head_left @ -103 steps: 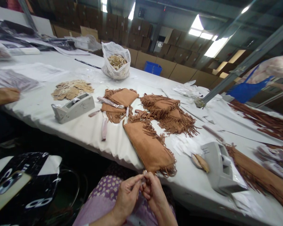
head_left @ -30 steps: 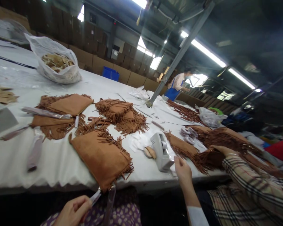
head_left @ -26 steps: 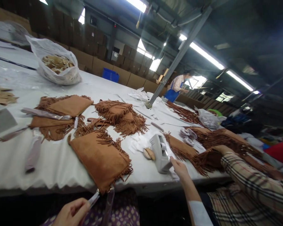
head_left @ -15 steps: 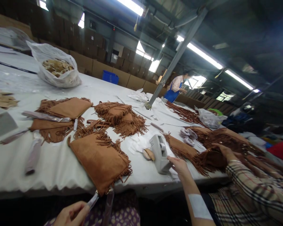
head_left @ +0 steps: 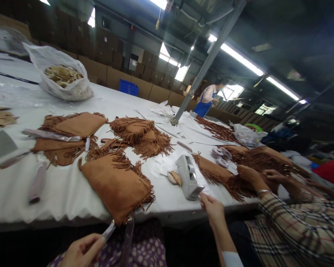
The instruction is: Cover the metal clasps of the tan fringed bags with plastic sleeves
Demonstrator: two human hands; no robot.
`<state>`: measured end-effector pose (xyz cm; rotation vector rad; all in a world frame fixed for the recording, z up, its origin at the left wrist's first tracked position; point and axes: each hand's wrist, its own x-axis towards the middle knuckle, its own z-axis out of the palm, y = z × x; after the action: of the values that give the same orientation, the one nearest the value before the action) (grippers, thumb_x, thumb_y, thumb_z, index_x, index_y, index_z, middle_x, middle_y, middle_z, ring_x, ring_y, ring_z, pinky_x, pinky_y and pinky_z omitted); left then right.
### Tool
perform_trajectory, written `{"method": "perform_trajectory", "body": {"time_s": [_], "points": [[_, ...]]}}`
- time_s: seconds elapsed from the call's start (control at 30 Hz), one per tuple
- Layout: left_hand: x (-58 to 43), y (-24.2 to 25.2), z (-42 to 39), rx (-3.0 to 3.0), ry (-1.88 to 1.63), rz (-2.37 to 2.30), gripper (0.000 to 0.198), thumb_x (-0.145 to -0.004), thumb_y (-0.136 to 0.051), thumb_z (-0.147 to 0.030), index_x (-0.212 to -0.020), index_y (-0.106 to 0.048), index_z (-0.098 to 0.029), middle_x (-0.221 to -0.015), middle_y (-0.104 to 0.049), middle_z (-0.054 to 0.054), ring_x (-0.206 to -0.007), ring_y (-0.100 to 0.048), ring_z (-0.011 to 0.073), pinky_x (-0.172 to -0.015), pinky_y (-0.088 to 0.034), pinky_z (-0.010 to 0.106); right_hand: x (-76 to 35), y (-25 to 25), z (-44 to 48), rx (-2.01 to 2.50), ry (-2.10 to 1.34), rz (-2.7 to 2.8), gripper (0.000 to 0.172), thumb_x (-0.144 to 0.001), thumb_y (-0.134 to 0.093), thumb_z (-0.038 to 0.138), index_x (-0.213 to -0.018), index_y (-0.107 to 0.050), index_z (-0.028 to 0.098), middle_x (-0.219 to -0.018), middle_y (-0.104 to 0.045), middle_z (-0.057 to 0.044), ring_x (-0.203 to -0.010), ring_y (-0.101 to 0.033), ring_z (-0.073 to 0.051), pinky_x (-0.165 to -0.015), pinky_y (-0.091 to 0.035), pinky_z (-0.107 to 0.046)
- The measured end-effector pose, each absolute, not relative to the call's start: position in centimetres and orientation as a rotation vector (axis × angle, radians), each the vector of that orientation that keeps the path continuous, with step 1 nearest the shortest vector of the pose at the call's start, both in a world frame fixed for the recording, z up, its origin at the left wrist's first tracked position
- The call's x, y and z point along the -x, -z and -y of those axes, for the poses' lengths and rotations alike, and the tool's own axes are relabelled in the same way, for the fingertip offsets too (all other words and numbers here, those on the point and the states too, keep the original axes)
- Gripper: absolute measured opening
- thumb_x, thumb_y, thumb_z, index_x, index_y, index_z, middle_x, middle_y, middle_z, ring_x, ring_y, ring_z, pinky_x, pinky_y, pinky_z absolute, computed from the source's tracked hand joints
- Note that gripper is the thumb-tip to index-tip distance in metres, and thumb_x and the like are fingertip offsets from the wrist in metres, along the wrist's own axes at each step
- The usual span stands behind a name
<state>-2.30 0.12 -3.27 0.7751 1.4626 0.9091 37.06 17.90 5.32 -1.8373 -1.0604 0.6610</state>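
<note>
A brown fringed suede bag (head_left: 114, 185) lies at the table's front edge, its near corner hanging slightly over. My left hand (head_left: 85, 249) pinches a plastic-wrapped strap (head_left: 109, 231) fixed to a metal ring at that corner. Another wrapped strap end (head_left: 127, 237) dangles beside it over my patterned clothing. To the right stands a grey tape dispenser (head_left: 187, 180). Just off its cutting end, my right hand (head_left: 213, 208) is closed in a pinch on the clear tape, which is barely visible. A pale, shell-like object (head_left: 174, 178) rests against the dispenser's left side.
More fringed bags (head_left: 140, 133) with wrapped straps lie behind and left. A plastic bag of tan pieces (head_left: 63, 76) stands farther back. At right, a co-worker in a plaid sleeve (head_left: 284, 215) handles brown fringed pieces. A metal post (head_left: 208, 63) rises from the table.
My right hand has moved from the dispenser's end slightly down and away from it, pinching tape. My left hand keeps its strap. The co-worker's hands have shifted over the fringed pieces.
</note>
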Motion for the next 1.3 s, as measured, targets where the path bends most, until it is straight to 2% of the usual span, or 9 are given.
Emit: {"method": "perform_trajectory", "body": {"time_s": [0.2, 0.3, 0.47, 0.57, 0.67, 0.83, 1.03, 1.2, 1.3], "points": [[1.6, 0.9, 0.0, -0.713, -1.063, -1.456, 0.051, -0.066, -0.058, -0.067, -0.058, -0.055, -0.017, -0.043, -0.042, -0.007, -0.031, -0.034, 0.0066, -0.033, -0.022, 0.019, -37.7, -4.1, -15.5, 2.095, -0.534, 1.109, 0.026, -0.050, -0.065, 0.045, -0.044, -0.064, 0.020, -0.035, -0.054, -0.005, -0.042, -0.053, -0.024, -0.045, -0.037, -0.034], [1.4, 0.0, -0.3, -0.732, -1.077, -1.468, 0.047, -0.070, -0.057, -0.062, -0.058, -0.055, -0.016, -0.044, -0.043, -0.006, -0.031, -0.035, 0.0069, -0.034, -0.022, 0.020, -36.0, -2.6, -13.2, 2.188, -0.532, 1.223, 0.029, -0.057, -0.062, 0.050, -0.054, -0.070, 0.022, -0.046, -0.063, -0.006, -0.049, -0.059, -0.027, -0.048, -0.041, -0.034], [1.6, -0.3, -0.4, -0.828, -1.080, -1.536, 0.046, -0.076, -0.052, -0.058, -0.066, -0.062, -0.015, -0.044, -0.043, -0.006, -0.036, -0.038, 0.0086, -0.037, -0.026, 0.021, -25.7, -2.8, -8.0, 1.781, -1.059, 1.609, 0.035, -0.064, -0.065, 0.053, -0.074, -0.073, 0.020, -0.070, -0.071, -0.007, -0.069, -0.063, -0.026, -0.061, -0.048, -0.030], [1.8, -0.6, -0.2, -0.926, -1.075, -1.536, 0.045, -0.079, -0.050, -0.055, -0.073, -0.066, -0.014, -0.047, -0.045, -0.005, -0.040, -0.041, 0.0096, -0.040, -0.028, 0.021, -18.9, -4.6, -5.5, 1.459, -1.297, 1.794, 0.034, -0.076, -0.058, 0.051, -0.076, -0.071, 0.019, -0.073, -0.069, -0.005, -0.070, -0.060, -0.021, -0.064, -0.046, -0.026], [2.0, -1.1, 0.0, -1.027, -1.089, -1.546, 0.039, -0.083, -0.049, -0.047, -0.077, -0.068, -0.013, -0.055, -0.054, -0.002, -0.048, -0.044, 0.0109, -0.046, -0.030, 0.021, -14.5, -5.5, -4.4, 1.284, -1.390, 1.916, 0.035, -0.082, -0.054, 0.048, -0.074, -0.070, 0.018, -0.068, -0.065, -0.004, -0.064, -0.056, -0.018, -0.058, -0.043, -0.024], [2.1, -1.6, 0.1, -1.155, -1.132, -1.559, 0.031, -0.086, -0.047, -0.034, -0.072, -0.068, -0.016, -0.071, -0.067, 0.004, -0.065, -0.055, 0.0165, -0.061, -0.038, 0.023, -11.4, -4.2, -4.7, 1.251, -1.401, 1.934, 0.040, -0.082, -0.054, 0.050, -0.077, -0.074, 0.015, -0.066, -0.067, -0.004, -0.063, -0.056, -0.018, -0.057, -0.042, -0.024], [2.5, -1.6, 0.2, -1.231, -1.145, -1.533, 0.031, -0.087, -0.044, -0.030, -0.072, -0.068, -0.018, -0.076, -0.069, 0.006, -0.071, -0.058, 0.0198, -0.067, -0.040, 0.025, -10.6, -2.4, -5.4, 1.346, -1.326, 1.907, 0.044, -0.077, -0.056, 0.054, -0.067, -0.073, 0.014, -0.060, -0.066, -0.004, -0.059, -0.055, -0.018, -0.054, -0.039, -0.024], [2.6, -1.7, 0.3, -1.248, -1.115, -1.542, 0.028, -0.086, -0.044, -0.031, -0.076, -0.068, -0.018, -0.073, -0.067, 0.004, -0.067, -0.057, 0.0175, -0.062, -0.038, 0.024, -10.5, -1.7, -5.5, 1.444, -1.306, 1.891, 0.048, -0.076, -0.056, 0.054, -0.053, -0.066, 0.013, -0.048, -0.055, 0.000, -0.049, -0.046, -0.013, -0.047, -0.031, -0.022], [2.4, -1.2, 0.2, -1.124, -1.132, -1.548, 0.035, -0.086, -0.045, -0.040, -0.070, -0.065, -0.016, -0.061, -0.061, 0.002, -0.055, -0.053, 0.0145, -0.052, -0.034, 0.023, -10.4, -1.2, -5.4, 1.506, -1.297, 1.863, 0.046, -0.075, -0.058, 0.052, -0.051, -0.065, 0.014, -0.046, -0.052, 0.000, -0.047, -0.045, -0.012, -0.046, -0.031, -0.022]]}}
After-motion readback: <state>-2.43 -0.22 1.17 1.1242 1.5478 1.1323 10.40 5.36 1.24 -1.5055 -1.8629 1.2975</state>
